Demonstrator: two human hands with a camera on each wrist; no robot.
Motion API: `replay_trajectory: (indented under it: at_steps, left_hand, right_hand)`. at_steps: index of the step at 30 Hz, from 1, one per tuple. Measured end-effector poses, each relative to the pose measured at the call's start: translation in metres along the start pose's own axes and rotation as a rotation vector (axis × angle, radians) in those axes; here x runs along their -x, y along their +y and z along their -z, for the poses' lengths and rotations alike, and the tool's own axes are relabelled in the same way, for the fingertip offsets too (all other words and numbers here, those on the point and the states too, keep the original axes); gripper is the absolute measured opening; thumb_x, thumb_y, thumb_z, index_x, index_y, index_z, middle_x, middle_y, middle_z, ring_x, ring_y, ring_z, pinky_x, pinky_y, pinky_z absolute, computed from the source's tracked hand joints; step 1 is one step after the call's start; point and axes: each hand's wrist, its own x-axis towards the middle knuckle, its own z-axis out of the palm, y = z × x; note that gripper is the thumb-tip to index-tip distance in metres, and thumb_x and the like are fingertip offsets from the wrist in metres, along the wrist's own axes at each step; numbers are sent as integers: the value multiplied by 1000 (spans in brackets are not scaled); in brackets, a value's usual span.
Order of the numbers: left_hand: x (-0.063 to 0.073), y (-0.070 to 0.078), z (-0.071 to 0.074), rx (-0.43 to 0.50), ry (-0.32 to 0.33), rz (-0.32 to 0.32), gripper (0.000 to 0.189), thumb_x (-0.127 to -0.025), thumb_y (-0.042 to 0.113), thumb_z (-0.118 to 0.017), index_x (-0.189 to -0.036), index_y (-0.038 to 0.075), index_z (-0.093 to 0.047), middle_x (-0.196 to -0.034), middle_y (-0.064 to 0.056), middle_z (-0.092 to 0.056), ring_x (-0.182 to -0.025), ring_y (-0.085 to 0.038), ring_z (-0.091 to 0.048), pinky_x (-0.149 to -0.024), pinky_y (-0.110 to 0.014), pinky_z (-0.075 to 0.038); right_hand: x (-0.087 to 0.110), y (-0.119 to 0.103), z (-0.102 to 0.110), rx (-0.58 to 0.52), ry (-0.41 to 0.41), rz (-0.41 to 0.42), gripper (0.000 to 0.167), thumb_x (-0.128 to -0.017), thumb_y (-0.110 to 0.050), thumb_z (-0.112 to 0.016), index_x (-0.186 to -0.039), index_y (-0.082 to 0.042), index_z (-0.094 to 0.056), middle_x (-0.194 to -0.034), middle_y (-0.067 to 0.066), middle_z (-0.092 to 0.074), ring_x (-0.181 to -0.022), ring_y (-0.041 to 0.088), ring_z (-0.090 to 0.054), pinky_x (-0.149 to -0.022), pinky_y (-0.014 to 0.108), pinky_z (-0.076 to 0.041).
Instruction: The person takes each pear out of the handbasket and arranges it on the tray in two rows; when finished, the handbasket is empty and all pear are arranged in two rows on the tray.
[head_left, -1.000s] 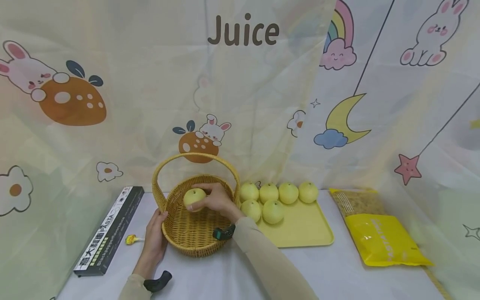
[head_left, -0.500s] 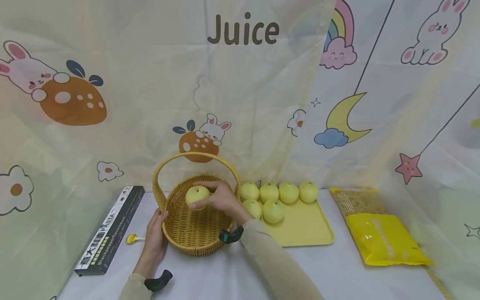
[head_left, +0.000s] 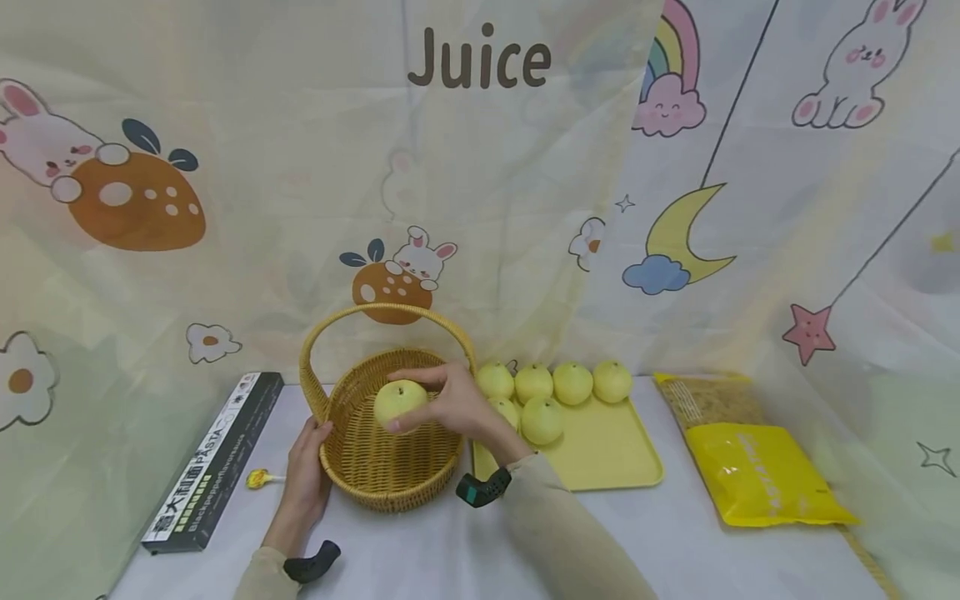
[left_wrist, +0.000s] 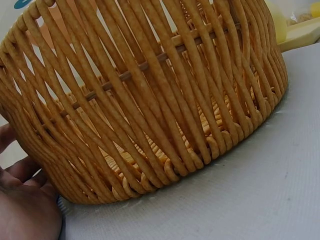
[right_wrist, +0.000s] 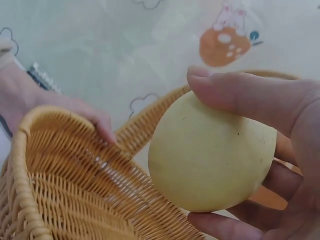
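Observation:
A round yellow pear (head_left: 400,406) is held between the thumb and fingers of my right hand (head_left: 459,404), over the wicker basket (head_left: 386,497). In the right wrist view the pear (right_wrist: 210,155) shows large, with the thumb on one side and fingers round the other. My left hand (head_left: 306,475) grips the left side of the basket near the foot of its handle, thumb at the rim. The left wrist view shows the basket's woven wall (left_wrist: 150,100) with that hand at its lower left. No fruit shows on the visible part of the basket floor.
On the right, a yellow tray (head_left: 611,467) bears several more pears (head_left: 542,420) at its back left. Beyond it lies a yellow pasta bag (head_left: 765,475). A dark pasta box (head_left: 213,467) and a lollipop (head_left: 258,478) are on the left. A printed curtain (head_left: 495,208) hangs behind.
My right hand, with the pear in it, has moved a little to the right above the basket. My left hand stays on the basket's side. The head view has shifted slightly.

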Motion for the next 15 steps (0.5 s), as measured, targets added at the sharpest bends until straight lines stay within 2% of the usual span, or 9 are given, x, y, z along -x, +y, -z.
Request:
replay_trajectory:
  at_steps: [4, 8, 11, 15]
  left_hand:
    - [0, 1, 0, -24, 2, -1, 63, -115, 47, -33, -172, 29, -14, -175, 1, -25, -161, -20, -28, -132, -32, -28]
    - [0, 1, -1, -18, -7, 5, 64, -114, 47, -35, -172, 29, -13, -177, 2, -22, -162, -20, -25, -134, -36, -24]
    - [1, 1, -1, -18, -8, 6, 65, -114, 48, -35, -172, 28, -12, -177, 0, -21, -163, -21, -24, -135, -39, -22]
    - [1, 1, 1, -27, -8, 0, 65, -114, 50, -34, -172, 29, -13, -176, -1, -22, -162, -21, -25, -133, -33, -25]
  right_hand:
    - [15, -9, 7, -2, 9, 14, 63, -69, -37, -101, -126, -43, -77, -132, -14, -72, -122, 13, -62, -97, 34, -58]
    - [28, -17, 17, -12, 12, 33, 60, -72, -34, -100, -127, -40, -77, -130, -12, -74, -116, 13, -66, -94, 33, -61]
    - [37, -21, 26, -5, 15, 51, 60, -73, -30, -100, -128, -38, -77, -132, -13, -74, -124, 11, -65, -101, 33, -59]
    - [49, -23, 41, 13, 41, 58, 60, -73, -29, -99, -128, -37, -77, -136, -15, -72, -134, 13, -61, -108, 38, -55]
